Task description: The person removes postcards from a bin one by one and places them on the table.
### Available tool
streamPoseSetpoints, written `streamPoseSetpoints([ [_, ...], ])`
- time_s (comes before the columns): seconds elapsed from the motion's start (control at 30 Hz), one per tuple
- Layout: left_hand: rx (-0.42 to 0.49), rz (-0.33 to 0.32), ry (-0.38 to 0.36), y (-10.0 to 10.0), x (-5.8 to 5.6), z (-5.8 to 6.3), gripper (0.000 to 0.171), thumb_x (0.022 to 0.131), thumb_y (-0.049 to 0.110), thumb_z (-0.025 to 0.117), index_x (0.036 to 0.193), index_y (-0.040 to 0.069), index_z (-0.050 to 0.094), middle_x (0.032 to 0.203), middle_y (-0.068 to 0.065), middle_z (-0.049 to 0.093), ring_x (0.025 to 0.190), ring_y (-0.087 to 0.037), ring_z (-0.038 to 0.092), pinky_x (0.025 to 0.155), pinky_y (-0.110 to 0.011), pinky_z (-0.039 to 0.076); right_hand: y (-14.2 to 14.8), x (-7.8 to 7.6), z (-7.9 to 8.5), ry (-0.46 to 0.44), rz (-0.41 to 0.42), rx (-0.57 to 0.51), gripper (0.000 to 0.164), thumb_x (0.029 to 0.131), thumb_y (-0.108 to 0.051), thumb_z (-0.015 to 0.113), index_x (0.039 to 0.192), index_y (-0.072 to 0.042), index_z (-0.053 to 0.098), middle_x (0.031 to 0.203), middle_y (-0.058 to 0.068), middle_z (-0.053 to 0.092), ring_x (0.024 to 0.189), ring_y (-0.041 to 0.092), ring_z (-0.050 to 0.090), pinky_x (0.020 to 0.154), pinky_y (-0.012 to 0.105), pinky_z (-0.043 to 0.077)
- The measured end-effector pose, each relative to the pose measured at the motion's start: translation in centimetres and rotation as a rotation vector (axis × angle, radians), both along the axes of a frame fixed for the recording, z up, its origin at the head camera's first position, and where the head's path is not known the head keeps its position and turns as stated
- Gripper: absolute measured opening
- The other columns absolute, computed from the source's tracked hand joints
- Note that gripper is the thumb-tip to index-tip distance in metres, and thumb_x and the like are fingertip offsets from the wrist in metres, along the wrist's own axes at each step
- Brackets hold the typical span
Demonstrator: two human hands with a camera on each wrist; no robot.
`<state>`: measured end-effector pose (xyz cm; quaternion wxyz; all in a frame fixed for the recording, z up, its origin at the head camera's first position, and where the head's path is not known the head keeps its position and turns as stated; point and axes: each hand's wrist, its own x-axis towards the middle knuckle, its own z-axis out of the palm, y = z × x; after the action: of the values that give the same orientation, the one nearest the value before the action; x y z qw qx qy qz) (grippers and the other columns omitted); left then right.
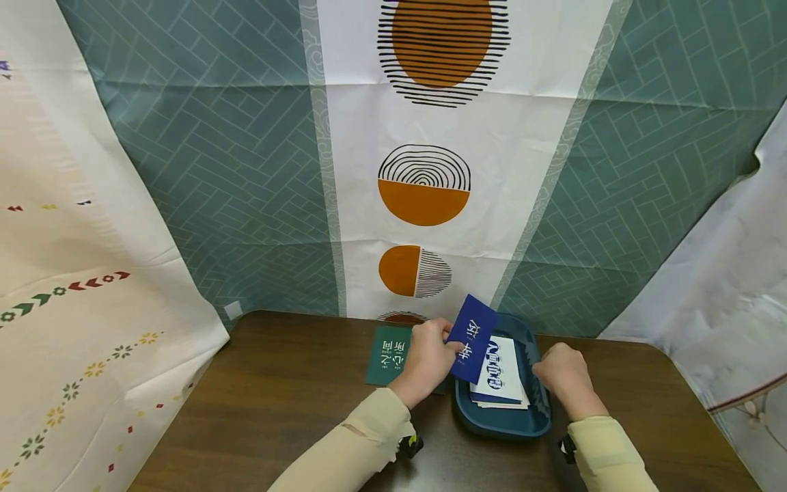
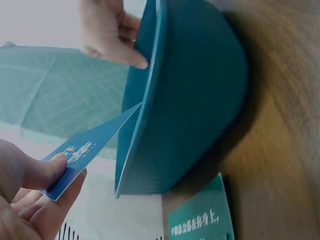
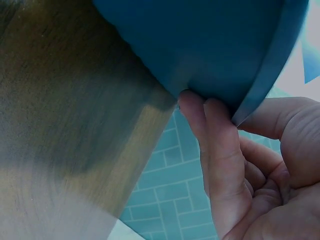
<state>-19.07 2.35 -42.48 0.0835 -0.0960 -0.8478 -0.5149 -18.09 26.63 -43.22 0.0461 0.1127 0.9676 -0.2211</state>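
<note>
My left hand (image 1: pixel 427 359) pinches a dark blue card (image 1: pixel 473 338) with white characters between thumb and fingers. The card is tilted over the left side of a teal plastic bin (image 1: pixel 504 428). In the left wrist view the far corner of the blue card (image 2: pixel 82 150) meets the bin's rim. My right hand (image 1: pixel 564 379) grips the right rim of the bin, thumb inside and fingers outside, as the right wrist view shows. Inside the bin lies a small stack of cards, a white card (image 1: pixel 505 372) with blue print on top.
Left of the bin, a green card (image 1: pixel 386 355) with white characters lies on the brown wooden table (image 1: pixel 277 410), partly behind my left hand. A patterned cloth (image 1: pixel 258 157) hangs along the table's back edge. White cloths hang at both sides.
</note>
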Motion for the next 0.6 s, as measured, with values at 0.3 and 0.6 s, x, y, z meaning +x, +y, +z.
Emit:
streamPoseSetpoints([
  [0.3,0.036,0.078,0.051,-2.3,-0.7,0.8,0.017,0.079,0.013,0.073,0.093,0.007,0.066,0.076,0.005,0.061,0.06,-0.003,0.058,0.054,-0.02,0.047,0.1,-0.1,-0.2,0.027,0.004,0.005,0.029,0.08,-0.012,0.053,0.052,-0.008,0.05,0.05,0.003,0.043,0.045,0.018,0.043,0.043,0.028,0.036],
  [0.6,0.1,0.17,0.08,-5.0,-1.5,0.8,0.022,0.077,0.019,0.076,0.093,0.008,0.067,0.073,0.006,0.06,0.058,-0.005,0.058,0.054,-0.021,0.047,0.1,0.0,-0.2,0.026,0.01,0.005,0.029,0.08,-0.012,0.053,0.052,-0.008,0.05,0.05,0.003,0.043,0.045,0.018,0.043,0.043,0.028,0.036],
])
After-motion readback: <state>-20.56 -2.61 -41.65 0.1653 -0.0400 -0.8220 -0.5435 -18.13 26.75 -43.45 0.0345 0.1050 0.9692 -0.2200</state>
